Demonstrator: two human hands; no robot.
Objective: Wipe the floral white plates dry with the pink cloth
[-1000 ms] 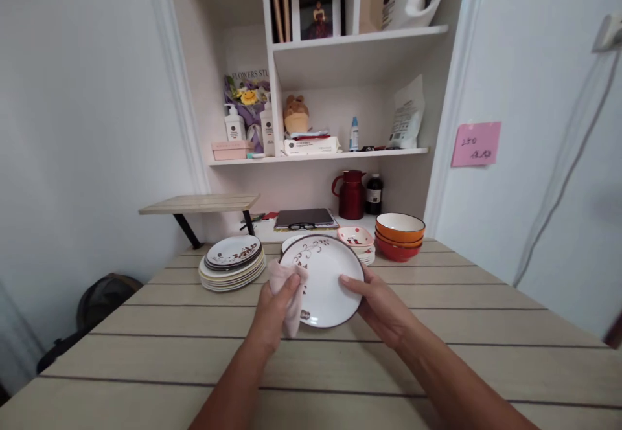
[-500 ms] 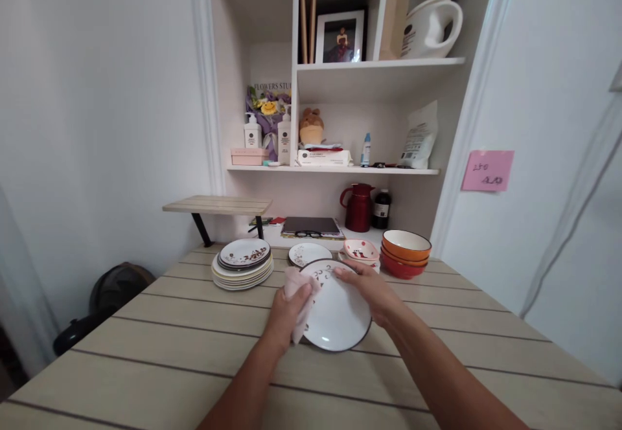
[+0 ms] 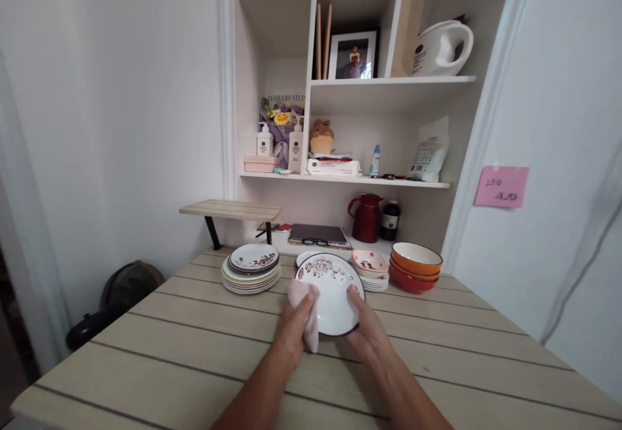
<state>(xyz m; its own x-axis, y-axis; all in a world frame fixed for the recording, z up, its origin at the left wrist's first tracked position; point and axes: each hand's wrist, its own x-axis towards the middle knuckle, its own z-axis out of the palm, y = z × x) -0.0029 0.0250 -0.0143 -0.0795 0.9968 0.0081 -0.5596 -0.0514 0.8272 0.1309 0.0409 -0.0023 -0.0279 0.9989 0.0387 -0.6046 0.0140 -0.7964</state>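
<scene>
A white plate with a dark rim and a brown flower print [image 3: 335,304] is held tilted over the table, between both hands. My left hand [image 3: 295,326] is closed round a pale pink cloth [image 3: 311,336] and presses it to the plate's left edge. On the plate's lower right edge, my right hand [image 3: 367,329] grips with the thumb on the face and the fingers underneath. Just behind it another white plate [image 3: 305,257] shows only in part, mostly covered by the held one.
Stacked plates [image 3: 251,274] stand at the left near a small raised shelf [image 3: 230,210]. Behind the right hand are a small pink dish [image 3: 370,263] on stacked white dishes and orange and red bowls [image 3: 416,268]. Farther back stand a red jug [image 3: 366,217] and a dark laptop [image 3: 318,234].
The plate has been turned, so its flower print now lies along the top. My right hand has slid from the upper right edge to the lower right. The view has tilted slightly.
</scene>
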